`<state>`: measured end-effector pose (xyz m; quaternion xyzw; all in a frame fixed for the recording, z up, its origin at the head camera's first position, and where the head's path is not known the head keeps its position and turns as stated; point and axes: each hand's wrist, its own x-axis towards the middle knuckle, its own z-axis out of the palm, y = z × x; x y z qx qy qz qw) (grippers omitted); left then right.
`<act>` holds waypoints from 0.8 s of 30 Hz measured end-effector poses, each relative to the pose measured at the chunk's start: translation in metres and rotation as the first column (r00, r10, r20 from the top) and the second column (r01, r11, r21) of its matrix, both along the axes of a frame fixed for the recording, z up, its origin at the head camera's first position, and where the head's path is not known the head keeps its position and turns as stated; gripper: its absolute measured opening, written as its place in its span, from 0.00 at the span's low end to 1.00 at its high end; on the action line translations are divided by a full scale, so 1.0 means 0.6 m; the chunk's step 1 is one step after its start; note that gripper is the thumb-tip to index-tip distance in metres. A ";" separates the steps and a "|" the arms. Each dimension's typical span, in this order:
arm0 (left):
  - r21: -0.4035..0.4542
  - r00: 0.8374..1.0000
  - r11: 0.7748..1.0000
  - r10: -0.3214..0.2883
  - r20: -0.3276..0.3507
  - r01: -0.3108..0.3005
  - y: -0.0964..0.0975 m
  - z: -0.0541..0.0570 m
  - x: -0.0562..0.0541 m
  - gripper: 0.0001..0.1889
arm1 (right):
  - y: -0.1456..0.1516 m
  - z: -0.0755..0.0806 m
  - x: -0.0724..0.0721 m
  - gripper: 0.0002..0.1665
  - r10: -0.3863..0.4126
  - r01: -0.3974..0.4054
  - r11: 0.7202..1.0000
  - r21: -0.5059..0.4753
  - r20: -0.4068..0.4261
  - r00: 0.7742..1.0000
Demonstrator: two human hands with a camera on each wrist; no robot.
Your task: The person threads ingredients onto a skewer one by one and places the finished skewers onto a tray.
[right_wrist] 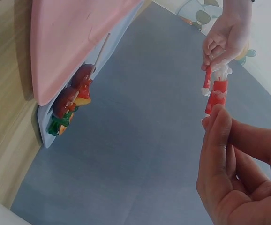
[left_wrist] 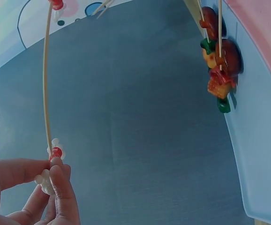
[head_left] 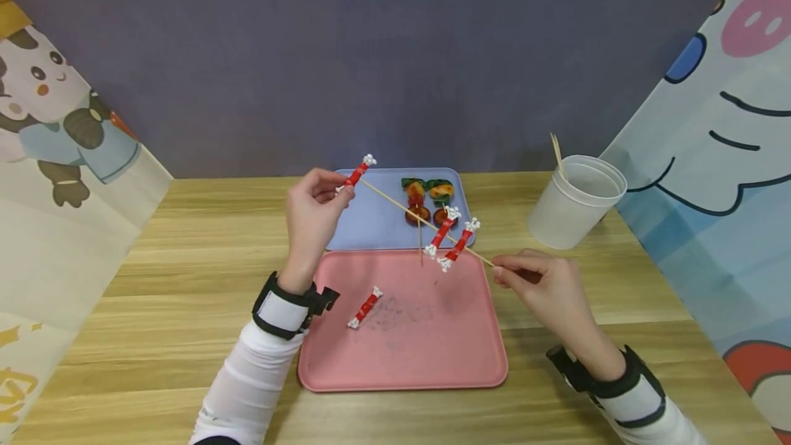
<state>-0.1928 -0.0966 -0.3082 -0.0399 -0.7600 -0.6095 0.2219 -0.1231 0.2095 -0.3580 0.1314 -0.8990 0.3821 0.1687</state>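
Observation:
Between the thumb and fingers of my left hand (head_left: 309,218) is a small red piece with white knobbed ends (head_left: 356,174). The tip of a thin wooden skewer (head_left: 395,202) meets that piece at its side. My right hand (head_left: 553,287) pinches the skewer's other end. Two like red pieces, one red-and-white piece (head_left: 442,232) and another piece (head_left: 460,246), sit threaded side by side near the right hand, crosswise to the stick. One more loose piece (head_left: 366,308) lies on the pink tray (head_left: 445,356) below. In the right wrist view the threaded red piece (right_wrist: 217,96) shows just beyond the fingertips.
Behind the pink tray, a blue tray (head_left: 371,225) bears two finished skewers of toy food (head_left: 415,192) with green, orange and brown pieces. A white bucket (head_left: 559,215) with several wooden skewers (head_left: 557,153) stands at the right. A grey wall (head_left: 395,53) closes off the back.

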 end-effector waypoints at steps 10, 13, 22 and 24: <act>-0.014 1.000 1.000 0.004 -0.007 -0.004 0.003 0.004 0.007 0.08 | 0.001 0.000 0.000 0.09 -0.001 0.001 0.999 0.032 -0.006 1.000; -0.027 1.000 1.000 0.008 -0.005 -0.008 0.004 0.003 0.007 0.08 | 0.001 -0.001 0.000 0.09 0.005 -0.004 1.000 0.031 -0.006 1.000; -0.028 1.000 1.000 0.002 -0.008 -0.002 0.005 0.005 0.009 0.08 | 0.002 -0.002 -0.001 0.09 0.003 -0.003 1.000 0.011 0.021 1.000; -0.022 1.000 1.000 -0.002 -0.006 0.002 0.006 0.005 0.009 0.08 | 0.002 -0.003 -0.001 0.08 0.002 -0.002 1.000 0.015 0.014 1.000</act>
